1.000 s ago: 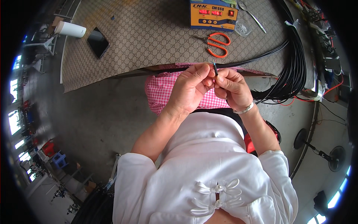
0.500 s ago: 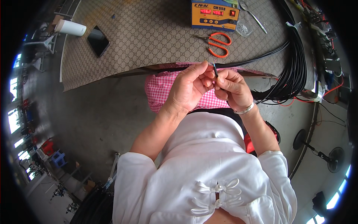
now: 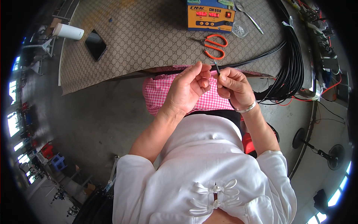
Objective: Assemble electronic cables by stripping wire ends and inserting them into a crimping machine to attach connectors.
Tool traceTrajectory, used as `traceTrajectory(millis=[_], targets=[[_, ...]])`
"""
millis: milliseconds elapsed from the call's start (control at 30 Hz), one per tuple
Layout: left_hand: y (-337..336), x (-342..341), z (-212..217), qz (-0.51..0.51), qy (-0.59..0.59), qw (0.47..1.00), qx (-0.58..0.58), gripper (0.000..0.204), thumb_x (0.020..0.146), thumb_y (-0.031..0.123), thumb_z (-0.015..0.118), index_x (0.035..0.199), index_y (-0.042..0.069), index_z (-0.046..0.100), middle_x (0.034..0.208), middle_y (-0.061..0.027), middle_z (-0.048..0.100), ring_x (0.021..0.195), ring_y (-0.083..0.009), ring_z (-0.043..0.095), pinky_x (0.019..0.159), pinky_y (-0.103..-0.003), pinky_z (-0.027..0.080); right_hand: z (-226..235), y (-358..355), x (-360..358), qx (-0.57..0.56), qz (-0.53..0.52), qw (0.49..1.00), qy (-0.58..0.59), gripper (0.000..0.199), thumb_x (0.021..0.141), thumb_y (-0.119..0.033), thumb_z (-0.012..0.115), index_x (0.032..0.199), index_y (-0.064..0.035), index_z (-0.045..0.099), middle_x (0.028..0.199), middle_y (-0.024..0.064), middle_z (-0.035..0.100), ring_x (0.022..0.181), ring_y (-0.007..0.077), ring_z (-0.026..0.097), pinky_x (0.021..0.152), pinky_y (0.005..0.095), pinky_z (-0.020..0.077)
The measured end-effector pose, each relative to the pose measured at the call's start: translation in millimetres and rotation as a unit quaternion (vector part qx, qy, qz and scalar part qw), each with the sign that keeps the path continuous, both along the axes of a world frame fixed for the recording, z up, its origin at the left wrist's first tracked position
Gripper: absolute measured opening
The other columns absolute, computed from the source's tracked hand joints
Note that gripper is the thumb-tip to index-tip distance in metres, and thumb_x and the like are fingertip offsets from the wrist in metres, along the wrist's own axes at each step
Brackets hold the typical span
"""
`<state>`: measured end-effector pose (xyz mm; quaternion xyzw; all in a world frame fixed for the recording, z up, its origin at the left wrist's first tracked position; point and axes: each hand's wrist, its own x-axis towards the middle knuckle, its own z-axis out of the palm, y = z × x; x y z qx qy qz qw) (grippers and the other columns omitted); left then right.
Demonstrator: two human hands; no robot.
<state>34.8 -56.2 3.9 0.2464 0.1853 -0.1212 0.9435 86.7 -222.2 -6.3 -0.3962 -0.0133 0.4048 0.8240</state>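
Observation:
Above my lap, my right hand (image 3: 237,88) pinches a black cable (image 3: 218,71) between thumb and fingers. The cable's end points up toward the table, and fine thin wires show at its tip. Just left of it is my left hand (image 3: 189,87), its fingers loosely curled and a small gap from the cable; I see nothing held in it. On the table beyond my hands lie scissors (image 3: 215,47) with orange-red looped handles.
A patterned brown cloth covers the table (image 3: 141,41). On it are a yellow-and-blue box with red digits (image 3: 211,16), a phone (image 3: 96,44), a white bottle (image 3: 68,31), metal tweezers (image 3: 250,18) and a bundle of black cables (image 3: 291,63). Pink checked fabric (image 3: 158,93) covers my lap.
My left hand has drawn slightly left, away from the cable end. The cable stays in my right hand, which has moved a little right. The whole view has shifted slightly.

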Motion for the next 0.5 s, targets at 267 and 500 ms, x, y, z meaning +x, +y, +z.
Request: traceTrajectory(millis=[267, 500], targets=[[1, 2, -9, 0.007, 0.031, 0.999, 0.019, 0.019, 0.086, 0.022, 0.055, 0.089, 0.004, 0.059, 0.075, -0.001, 0.054, 0.063, -0.0091, 0.046, 0.064, -0.025, 0.042, 9, -18, 32, -0.083, -0.081, 0.989, -0.095, 0.007, 0.081, -0.004, 0.06, 0.087, -0.0029, 0.057, 0.063, -0.0011, 0.053, 0.046, 0.0037, 0.041, 0.039, 0.0169, 0.0304], [6, 1, -30, 0.007, 0.058, 0.997, 0.059, 0.014, 0.086, 0.018, 0.055, 0.088, 0.005, 0.06, 0.074, 0.0008, 0.055, 0.062, -0.0067, 0.047, 0.062, -0.024, 0.043, -6, -52, 110, -0.462, -0.146, 0.785, -0.386, 0.011, 0.075, -0.008, 0.065, 0.083, -0.0011, 0.063, 0.065, 0.0018, 0.059, 0.051, 0.0068, 0.051, 0.045, 0.0208, 0.0385]])
